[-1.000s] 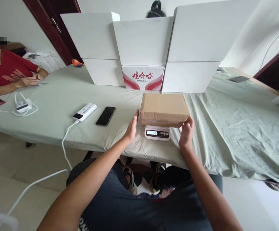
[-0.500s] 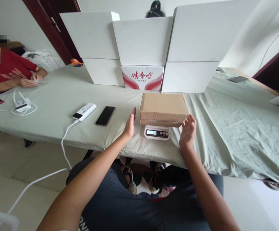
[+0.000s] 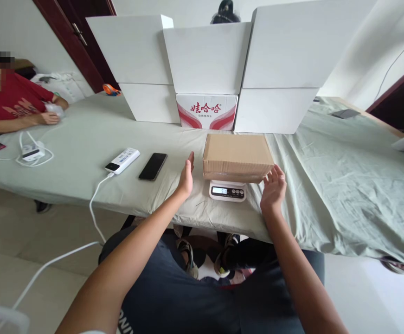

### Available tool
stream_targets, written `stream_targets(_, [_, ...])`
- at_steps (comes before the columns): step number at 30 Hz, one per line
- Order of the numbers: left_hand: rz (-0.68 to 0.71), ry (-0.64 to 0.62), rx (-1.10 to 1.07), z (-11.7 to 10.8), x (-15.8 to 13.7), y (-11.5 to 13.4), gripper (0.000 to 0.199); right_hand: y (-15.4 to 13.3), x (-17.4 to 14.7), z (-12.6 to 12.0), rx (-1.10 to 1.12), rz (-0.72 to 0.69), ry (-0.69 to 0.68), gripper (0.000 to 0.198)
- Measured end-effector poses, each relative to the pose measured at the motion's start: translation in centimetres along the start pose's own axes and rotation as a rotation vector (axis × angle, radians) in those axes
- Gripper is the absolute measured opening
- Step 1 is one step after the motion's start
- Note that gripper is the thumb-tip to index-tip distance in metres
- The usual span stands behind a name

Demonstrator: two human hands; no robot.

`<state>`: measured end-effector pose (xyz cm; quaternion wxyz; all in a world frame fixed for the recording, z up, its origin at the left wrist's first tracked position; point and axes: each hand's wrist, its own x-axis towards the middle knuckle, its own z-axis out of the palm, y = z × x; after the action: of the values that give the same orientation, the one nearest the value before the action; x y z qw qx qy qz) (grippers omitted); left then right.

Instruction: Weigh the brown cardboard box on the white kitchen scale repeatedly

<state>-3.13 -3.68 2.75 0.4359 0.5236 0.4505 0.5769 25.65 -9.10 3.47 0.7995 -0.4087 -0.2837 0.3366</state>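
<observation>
A brown cardboard box [image 3: 237,157] rests on a small white digital scale [image 3: 227,192], whose lit display and row of buttons face me. The box hides the scale's weighing plate. To the left of the box, my left hand [image 3: 185,177] is held edge-on with fingers straight, apart from the cardboard and holding nothing. My right hand [image 3: 273,190] is at the box's near right corner, palm turned inward and fingers extended. Whether its fingertips touch the cardboard I cannot tell.
White boxes [image 3: 208,60] stand stacked behind, with a red-and-white printed carton [image 3: 207,112] among them. Left of my hands lie a black phone [image 3: 153,166] and a white power bank [image 3: 122,161] with a cable. A person in a red shirt [image 3: 14,99] sits at the far left.
My left hand has shifted slightly left, away from the box. My right hand has edged a little outward. The box stays on the scale, and the displayed digits differ.
</observation>
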Motion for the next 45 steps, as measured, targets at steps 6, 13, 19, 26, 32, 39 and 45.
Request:
stream_targets(6, [0.052, 0.127, 0.07, -0.5, 0.6, 0.5, 0.062, 0.0, 0.2, 0.0, 0.008, 0.027, 0.016, 0.05])
stream_targets(13, [0.061, 0.263, 0.129, -0.6, 1.0, 1.7, 0.032, -0.3, 0.0, 0.2, -0.006, 0.046, 0.018, 0.049])
stream_targets(19, [0.054, 0.293, 0.047, 0.0, 1.2, 2.8, 0.039, -0.2, 0.3, 0.1, -0.015, 0.075, 0.042, 0.048])
stream_targets(26, [0.095, 0.282, 0.103, -0.4, 1.2, 3.4, 0.054, 0.0, 0.6, 0.0, -0.056, 0.059, 0.013, 0.053])
stream_targets(32, [0.076, 0.287, 0.048, 0.4, 1.9, 4.0, 0.04, -0.1, 0.8, 0.2, -0.072, 0.087, 0.05, 0.051])
stream_targets(39, [0.043, 0.271, 0.015, 0.9, 3.3, 3.4, 0.037, 0.3, 1.2, 0.3, -0.06, 0.116, 0.054, 0.045])
stream_targets(45, [0.049, 0.251, 0.059, 0.4, 3.5, 2.3, 0.044, 0.6, 1.2, 0.4, -0.059, 0.104, 0.039, 0.042])
